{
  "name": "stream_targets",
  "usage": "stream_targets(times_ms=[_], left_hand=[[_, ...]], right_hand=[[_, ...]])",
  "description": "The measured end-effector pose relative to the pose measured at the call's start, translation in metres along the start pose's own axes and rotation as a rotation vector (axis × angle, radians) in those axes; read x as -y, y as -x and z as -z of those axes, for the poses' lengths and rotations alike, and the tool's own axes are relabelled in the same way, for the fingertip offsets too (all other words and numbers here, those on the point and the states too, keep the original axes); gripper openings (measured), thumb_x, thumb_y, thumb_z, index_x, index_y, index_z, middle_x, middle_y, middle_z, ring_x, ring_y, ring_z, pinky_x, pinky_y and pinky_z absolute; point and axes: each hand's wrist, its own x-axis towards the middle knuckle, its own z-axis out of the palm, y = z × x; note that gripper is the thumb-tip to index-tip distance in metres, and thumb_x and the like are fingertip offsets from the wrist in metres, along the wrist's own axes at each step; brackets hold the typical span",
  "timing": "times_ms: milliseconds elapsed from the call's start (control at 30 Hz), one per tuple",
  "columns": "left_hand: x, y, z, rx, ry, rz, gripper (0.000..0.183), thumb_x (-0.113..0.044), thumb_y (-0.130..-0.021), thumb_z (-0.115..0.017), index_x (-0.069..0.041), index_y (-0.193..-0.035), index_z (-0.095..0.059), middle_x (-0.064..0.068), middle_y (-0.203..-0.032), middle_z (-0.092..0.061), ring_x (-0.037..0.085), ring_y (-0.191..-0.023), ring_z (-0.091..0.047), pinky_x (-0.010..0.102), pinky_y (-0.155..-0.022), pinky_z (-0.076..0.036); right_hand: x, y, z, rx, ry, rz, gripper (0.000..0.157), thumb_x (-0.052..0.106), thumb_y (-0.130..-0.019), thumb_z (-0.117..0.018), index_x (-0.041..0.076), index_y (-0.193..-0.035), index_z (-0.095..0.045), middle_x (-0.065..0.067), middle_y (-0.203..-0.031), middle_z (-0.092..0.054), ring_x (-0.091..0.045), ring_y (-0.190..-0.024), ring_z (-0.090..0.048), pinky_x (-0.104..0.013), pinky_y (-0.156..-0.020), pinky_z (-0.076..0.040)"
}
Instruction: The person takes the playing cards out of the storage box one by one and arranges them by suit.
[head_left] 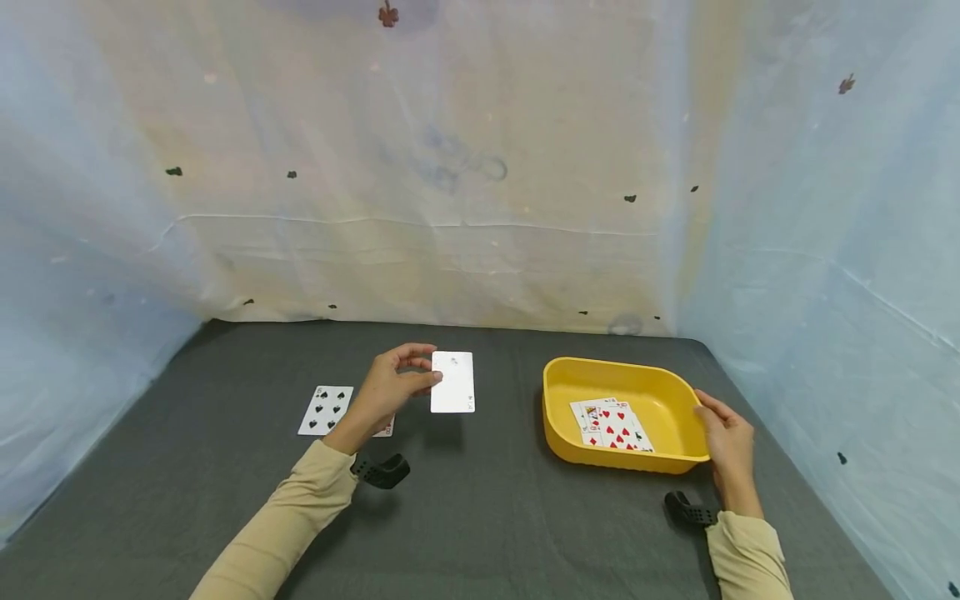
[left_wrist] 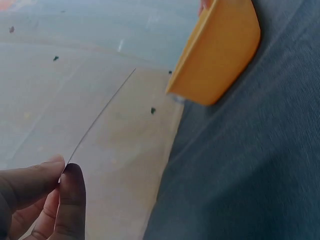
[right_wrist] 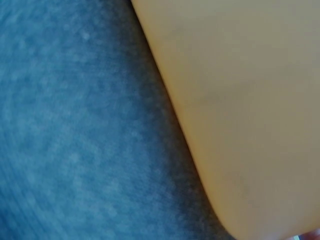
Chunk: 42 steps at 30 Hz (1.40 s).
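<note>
My left hand [head_left: 390, 387] pinches a mostly white playing card [head_left: 453, 383] between thumb and fingers, raised above the table. That card [left_wrist: 102, 111] appears edge-on as a thin line in the left wrist view. At the right, my right hand [head_left: 729, 446] grips the rim of a yellow plastic tub [head_left: 637, 460] at its right end. Several overlapping face-up cards [head_left: 618, 427] lie inside the tub, toward its left. A spades card [head_left: 322, 408] lies on the table left of my left hand; another card [head_left: 386, 430] is mostly hidden behind that hand.
A dark grey cloth covers the table [head_left: 480, 525]. Pale plastic sheeting [head_left: 465, 275] with small dark marks rises behind it and along both sides. The tub's blurred outer wall [right_wrist: 250, 125] fills much of the right wrist view.
</note>
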Motion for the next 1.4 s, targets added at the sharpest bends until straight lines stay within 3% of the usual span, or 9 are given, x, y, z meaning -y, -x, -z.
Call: stream_targets(times_ms=[167, 467, 667, 833, 1000, 1200, 1400], left_hand=[[0.007, 0.001, 0.008, -0.020, -0.052, 0.042, 0.044, -0.003, -0.086, -0.074, -0.005, -0.127, -0.059, 0.014, -0.101, -0.059, 0.024, -0.089, -0.062, 0.050, -0.082, -0.051], [0.025, 0.000, 0.015, -0.049, -0.136, 0.117, 0.045, -0.002, -0.083, -0.076, -0.002, -0.125, -0.059, 0.012, -0.097, -0.062, 0.021, -0.081, -0.063, 0.044, -0.076, -0.054], [0.037, -0.003, 0.018, -0.056, -0.145, 0.138, 0.043, 0.003, -0.082, -0.075, 0.000, -0.122, -0.059, 0.013, -0.094, -0.061, 0.020, -0.078, -0.064, 0.040, -0.071, -0.055], [0.043, -0.002, 0.018, -0.061, -0.191, 0.115, 0.042, 0.005, -0.081, -0.074, 0.004, -0.121, -0.059, 0.014, -0.091, -0.062, 0.020, -0.076, -0.065, 0.036, -0.068, -0.056], [0.044, -0.002, 0.014, -0.060, -0.310, 0.081, 0.042, 0.004, -0.081, -0.075, 0.004, -0.120, -0.060, 0.010, -0.089, -0.063, 0.020, -0.072, -0.067, 0.032, -0.065, -0.056], [0.042, -0.001, 0.011, -0.088, -0.508, 0.051, 0.036, -0.002, -0.078, -0.078, 0.001, -0.111, -0.064, 0.005, -0.079, -0.062, 0.018, -0.062, -0.061, 0.030, -0.049, -0.047], [0.046, -0.005, 0.008, -0.110, -0.689, 0.011, 0.034, -0.003, -0.074, -0.080, 0.002, -0.105, -0.066, 0.001, -0.072, -0.060, 0.017, -0.065, -0.054, 0.034, -0.060, -0.046]], right_hand=[[0.001, 0.000, 0.002, 0.000, -0.009, -0.007, 0.042, 0.025, -0.101, -0.051, 0.004, -0.137, -0.055, -0.018, -0.134, -0.052, 0.000, -0.078, -0.057, -0.016, -0.063, -0.050], [-0.001, 0.000, 0.001, -0.004, -0.006, -0.008, 0.042, 0.026, -0.101, -0.050, 0.004, -0.137, -0.055, -0.018, -0.134, -0.051, 0.002, -0.077, -0.056, -0.015, -0.063, -0.050], [-0.002, 0.001, 0.001, -0.011, -0.015, -0.015, 0.041, 0.025, -0.101, -0.051, 0.004, -0.136, -0.056, -0.013, -0.128, -0.055, 0.001, -0.075, -0.057, -0.016, -0.062, -0.050], [-0.002, 0.001, 0.001, -0.006, -0.025, -0.009, 0.041, 0.024, -0.100, -0.052, 0.002, -0.135, -0.056, -0.007, -0.121, -0.057, 0.000, -0.075, -0.058, -0.017, -0.062, -0.050], [-0.001, 0.001, 0.000, -0.008, -0.023, -0.015, 0.041, 0.024, -0.100, -0.052, 0.003, -0.135, -0.056, -0.011, -0.126, -0.055, 0.001, -0.077, -0.057, -0.016, -0.062, -0.050], [0.000, 0.000, 0.000, 0.003, -0.021, -0.027, 0.042, 0.025, -0.101, -0.051, 0.004, -0.137, -0.054, -0.013, -0.130, -0.053, 0.001, -0.077, -0.057, -0.016, -0.063, -0.050], [0.000, -0.001, 0.001, 0.011, -0.032, -0.035, 0.043, 0.026, -0.101, -0.052, 0.004, -0.137, -0.054, -0.010, -0.128, -0.054, 0.001, -0.077, -0.057, -0.016, -0.063, -0.050]])
